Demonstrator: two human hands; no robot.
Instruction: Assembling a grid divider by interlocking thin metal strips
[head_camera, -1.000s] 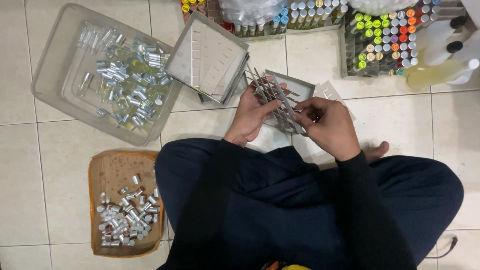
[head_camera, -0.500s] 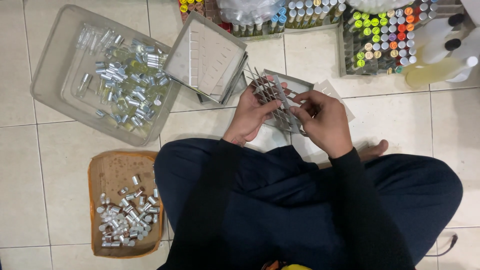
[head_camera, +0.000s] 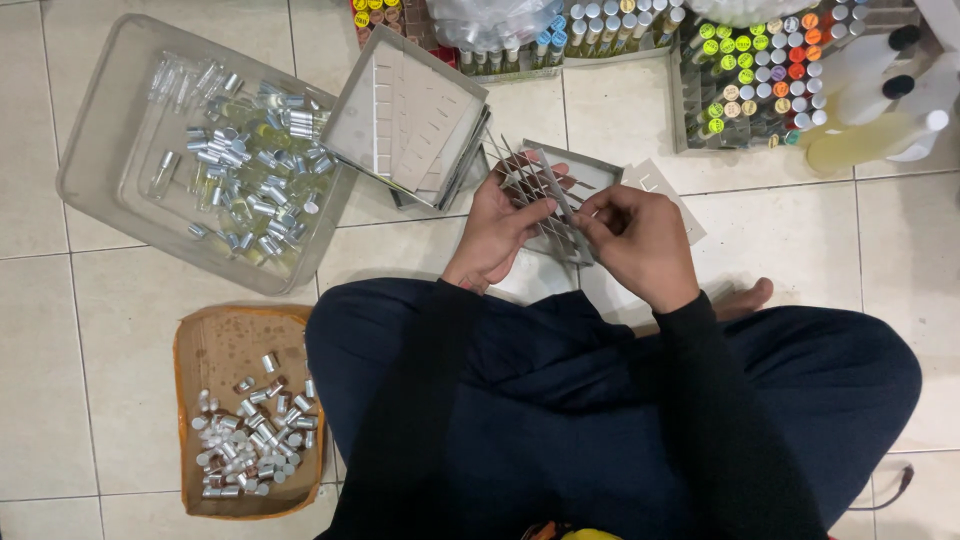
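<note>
Frame centre: grey cardboard divider grid (head_camera: 545, 195), grasped by left hand (head_camera: 497, 232) and right hand (head_camera: 640, 245), both grips clenched on it. Upper left: clear tray (head_camera: 100, 200) of vials. Lower left: cardboard tray (head_camera: 215, 340) of caps.

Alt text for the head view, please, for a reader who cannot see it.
A seated person's left hand and right hand hold a grey cardboard divider grid over a tiled floor. A clear tub of small vials and a brown tray of caps lie to the left.
</note>
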